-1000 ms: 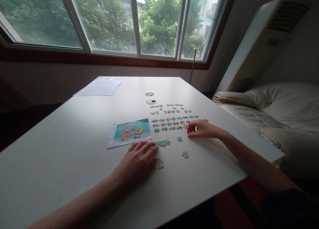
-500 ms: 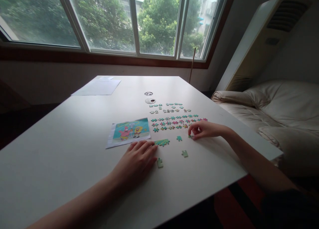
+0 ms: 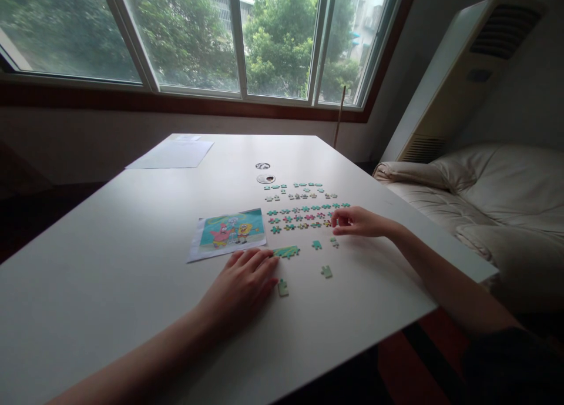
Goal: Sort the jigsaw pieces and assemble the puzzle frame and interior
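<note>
1) Currently the left hand (image 3: pixel 248 278) lies palm down on the white table (image 3: pixel 132 228), its fingers stretched out and gripping nothing that shows, with the fingertips at the left end of a joined green strip (image 3: pixel 286 252)
2) Meanwhile the right hand (image 3: pixel 359 221) is just above the tabletop, fingers curled and the thumb near the index fingertip; whether a small piece sits between them, I cannot tell
3) Just below those fingertips lies a small greenish piece (image 3: pixel 334 242), with a teal piece (image 3: pixel 316 245) between it and the strip
4) Nearer the person are two pale green pieces: a notched one (image 3: pixel 326 271) well apart from both hands, and another (image 3: pixel 282 287) just beside the left thumb
5) Beyond the strip, loose puzzle pieces (image 3: pixel 309 217) are laid out in rows, the near rows reaching the right hand's fingers
6) Left of these rows is a printed cartoon picture (image 3: pixel 231 231), three figures on a teal ground, its lower edge near the left hand's fingers
7) Farther back lie two round discs (image 3: pixel 265 179), one behind the other, and pale paper (image 3: pixel 176 154) at the far left corner
</note>
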The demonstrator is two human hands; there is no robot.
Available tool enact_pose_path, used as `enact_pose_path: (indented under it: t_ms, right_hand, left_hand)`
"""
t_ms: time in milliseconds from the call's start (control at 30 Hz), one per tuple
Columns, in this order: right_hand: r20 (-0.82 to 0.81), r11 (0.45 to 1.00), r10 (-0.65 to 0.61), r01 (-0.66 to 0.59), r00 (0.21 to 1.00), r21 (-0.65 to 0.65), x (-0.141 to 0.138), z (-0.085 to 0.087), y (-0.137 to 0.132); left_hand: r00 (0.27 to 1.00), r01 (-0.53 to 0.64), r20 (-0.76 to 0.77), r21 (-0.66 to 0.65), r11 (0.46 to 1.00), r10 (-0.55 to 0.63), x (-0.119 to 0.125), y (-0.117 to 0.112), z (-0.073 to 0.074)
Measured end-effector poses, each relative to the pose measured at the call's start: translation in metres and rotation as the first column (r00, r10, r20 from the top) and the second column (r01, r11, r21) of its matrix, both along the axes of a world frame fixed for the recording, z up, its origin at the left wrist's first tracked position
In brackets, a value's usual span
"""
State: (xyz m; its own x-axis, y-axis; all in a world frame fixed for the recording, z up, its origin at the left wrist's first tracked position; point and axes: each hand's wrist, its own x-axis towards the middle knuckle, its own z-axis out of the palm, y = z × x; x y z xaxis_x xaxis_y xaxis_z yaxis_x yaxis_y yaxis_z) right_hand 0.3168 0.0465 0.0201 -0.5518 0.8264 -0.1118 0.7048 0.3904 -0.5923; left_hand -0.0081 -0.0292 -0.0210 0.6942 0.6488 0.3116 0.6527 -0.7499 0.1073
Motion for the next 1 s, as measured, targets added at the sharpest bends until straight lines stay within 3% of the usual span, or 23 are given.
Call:
enact_pose_path:
  t_ms: [233, 367, 533, 767, 1000]
  right_hand:
    - [0.06, 0.992, -0.072, 0.066, 0.996, 0.11, 0.008, 0.005, 0.055]
    - [0.2, 0.973, -0.115, 0.071, 0.973, 0.217, -0.005, 0.002, 0.089]
    - [0.244, 0.954, -0.188, 0.118, 0.951, 0.276, -0.022, -0.002, 0.125]
    - [0.296, 0.961, -0.216, 0.15, 0.93, 0.231, -0.037, -0.001, 0.154]
    - [0.392, 0.987, -0.16, 0.15, 0.906, 0.055, -0.045, 0.001, 0.178]
  left_hand:
    - [1.0, -0.003, 0.011, 0.006, 1.0, 0.003, 0.0, 0.0, -0.001]
    - [1.0, 0.001, 0.008, 0.005, 1.0, -0.001, 0.0, -0.001, 0.0]
    - [1.0, 0.001, 0.003, 0.011, 1.0, -0.001, 0.0, -0.001, 0.001]
    - [1.0, -0.005, -0.006, -0.006, 1.0, 0.005, 0.0, -0.001, 0.001]
    - [1.0, -0.008, 0.0, -0.01, 1.0, 0.008, 0.0, -0.001, 0.001]
